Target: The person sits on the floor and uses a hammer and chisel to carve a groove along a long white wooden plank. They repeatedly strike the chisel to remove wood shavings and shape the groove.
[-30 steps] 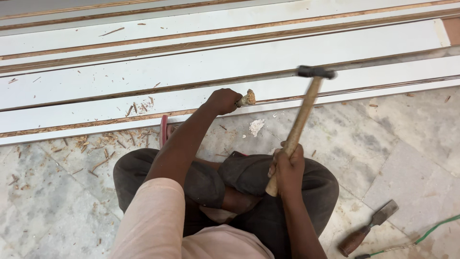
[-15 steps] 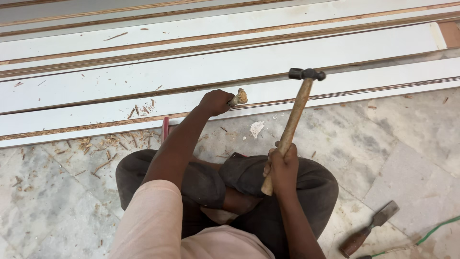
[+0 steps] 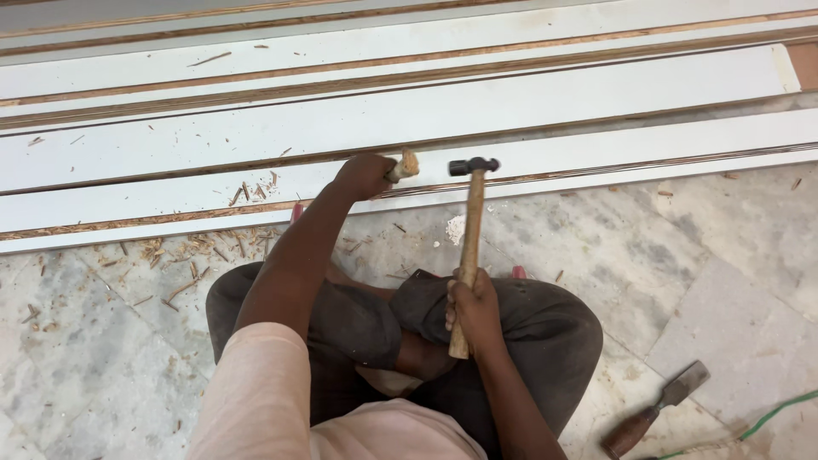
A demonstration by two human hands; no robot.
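Seen from above, a person sits cross-legged on a grey marble floor, facing a stack of long white boards that run left to right on the far side. The left hand has its fingers clamped round the wooden handle of a chisel, held against the near edge of the nearest board; the blade is hidden by the hand. The right hand is wrapped tight round the lower part of a hammer, whose dark metal head hangs just right of the chisel's splayed handle end, close but apart.

The likely trouble: the hammer head is small and the handle end is frayed and rounded, so a blow could glance off onto the knuckles gripping just beside it. A slanted strike might also let the blade skid and gouge the smooth white laminate face.

The boards show brown, layered wooden edges under the white skin. Thin wood chips litter the floor on the left. A second chisel, with a flat steel blade and reddish handle, lies on the floor near right, beside a green cable
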